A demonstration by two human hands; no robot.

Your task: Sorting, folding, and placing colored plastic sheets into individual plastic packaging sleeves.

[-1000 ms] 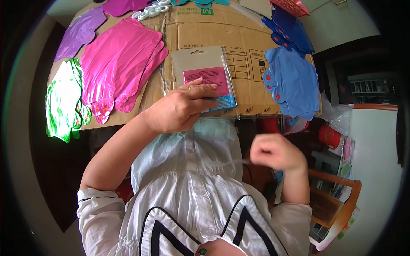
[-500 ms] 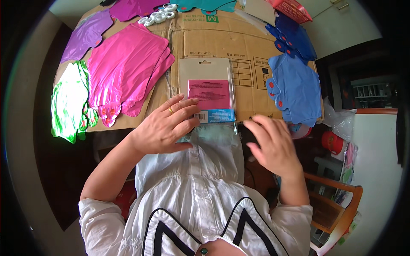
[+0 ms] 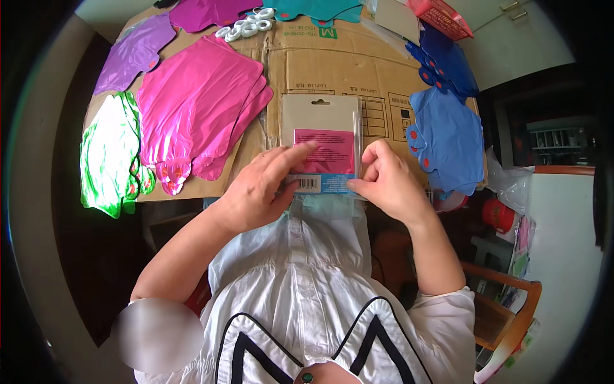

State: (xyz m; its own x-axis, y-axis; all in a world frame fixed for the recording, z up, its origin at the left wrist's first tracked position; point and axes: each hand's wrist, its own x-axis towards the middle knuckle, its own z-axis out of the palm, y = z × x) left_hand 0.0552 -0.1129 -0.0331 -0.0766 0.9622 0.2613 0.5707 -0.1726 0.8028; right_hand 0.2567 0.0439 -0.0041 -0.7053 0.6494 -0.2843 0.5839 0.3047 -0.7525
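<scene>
Flattened cardboard [image 3: 332, 70] covering the desk, strewn with foil balloons: pink [image 3: 198, 102], green [image 3: 105, 157], purple [image 3: 134, 54], blue [image 3: 448, 134]. Dim room around, wooden chair [image 3: 505, 301] at right. Flat packet [image 3: 323, 137] lying at the cardboard's near edge. Left hand [image 3: 259, 189] flat on it, fingers spread; right hand [image 3: 387, 179] pinching its lower right corner. Half a second earlier, right hand open beside the packet, not gripping.

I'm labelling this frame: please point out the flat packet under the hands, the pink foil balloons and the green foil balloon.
flat packet [image 3: 320, 115]: head view, its pale upper card.
pink foil balloons [image 3: 195, 105]: head view, middle of the top one.
green foil balloon [image 3: 105, 157]: head view, its middle.
</scene>
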